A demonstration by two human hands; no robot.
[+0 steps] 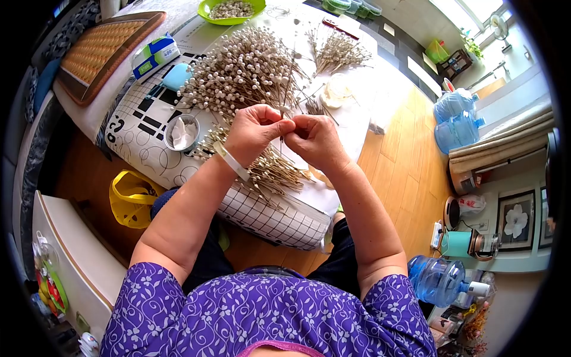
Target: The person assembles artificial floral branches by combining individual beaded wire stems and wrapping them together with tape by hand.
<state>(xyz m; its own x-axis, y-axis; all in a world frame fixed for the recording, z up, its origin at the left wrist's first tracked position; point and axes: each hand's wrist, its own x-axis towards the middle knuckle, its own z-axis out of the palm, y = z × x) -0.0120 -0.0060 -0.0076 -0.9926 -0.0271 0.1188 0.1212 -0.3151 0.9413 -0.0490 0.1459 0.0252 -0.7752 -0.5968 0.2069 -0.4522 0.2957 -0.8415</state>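
My left hand (253,132) and my right hand (317,141) meet fingertip to fingertip above the table, both closed in a pinch. Between them is a thin dried stem (281,144), with a small pale bud showing just above the fingers; the fingers hide most of it. Behind my left hand spreads a large heap of dried stems with round whitish heads (247,65). Below my hands lies another bundle of stems (276,172), its stalks toward me. A smaller bunch (339,52) rests farther back on the right.
A cream-coloured roll (336,91) lies right of the heap. On the left are a small tub with white pieces (181,132), a light-blue item (176,77) and a tissue pack (156,57). A green bowl of heads (232,19) stands at the back. A yellow bag (132,199) sits below the table.
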